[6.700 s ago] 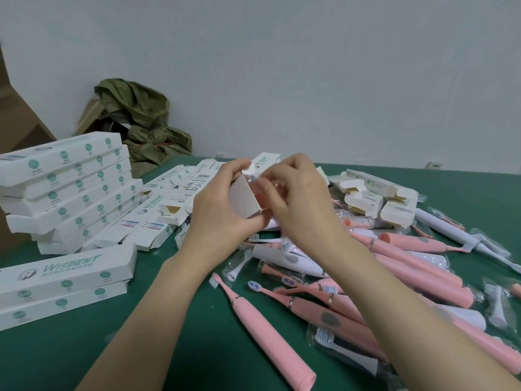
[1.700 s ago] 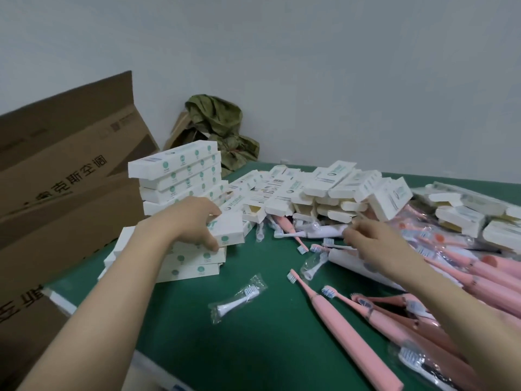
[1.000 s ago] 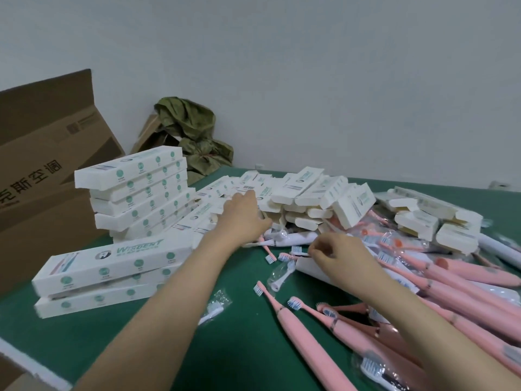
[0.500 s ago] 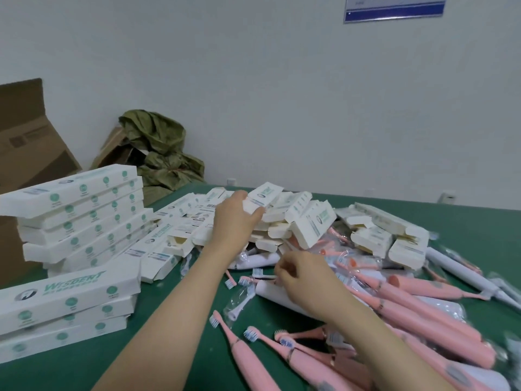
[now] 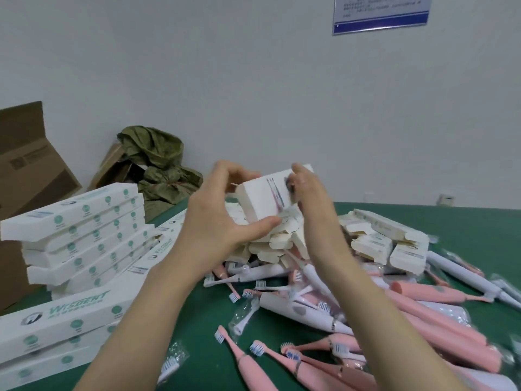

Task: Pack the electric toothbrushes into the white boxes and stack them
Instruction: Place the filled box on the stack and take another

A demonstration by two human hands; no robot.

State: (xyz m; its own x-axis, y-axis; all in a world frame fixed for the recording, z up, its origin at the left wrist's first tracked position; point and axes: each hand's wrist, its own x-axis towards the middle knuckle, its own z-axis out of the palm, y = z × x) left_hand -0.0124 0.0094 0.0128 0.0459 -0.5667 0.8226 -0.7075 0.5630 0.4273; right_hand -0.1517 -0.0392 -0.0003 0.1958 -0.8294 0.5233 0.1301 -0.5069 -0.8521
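Both hands hold one white box [image 5: 262,197] up above the pile of open boxes [image 5: 375,238]. My left hand [image 5: 217,218] grips its near end, thumb under it and fingers curled over the top. My right hand [image 5: 307,198] holds the box's far side with its fingers. Pink toothbrushes [image 5: 439,325] and white toothbrushes [image 5: 304,311] lie heaped on the green table [image 5: 203,317] below and to the right. Closed white boxes stand in a tall stack [image 5: 81,232] at the left, with a lower stack [image 5: 56,328] in front of it.
Bagged spare brush heads [image 5: 242,314] lie loose on the table. A brown cardboard carton [image 5: 25,176] stands at the far left. A green bag [image 5: 158,165] in a smaller carton sits against the wall. A blue notice [image 5: 380,12] hangs on the wall.
My left hand has lifted a white box out of the pile. My right hand has left the toothbrushes and come up to hold the same box.
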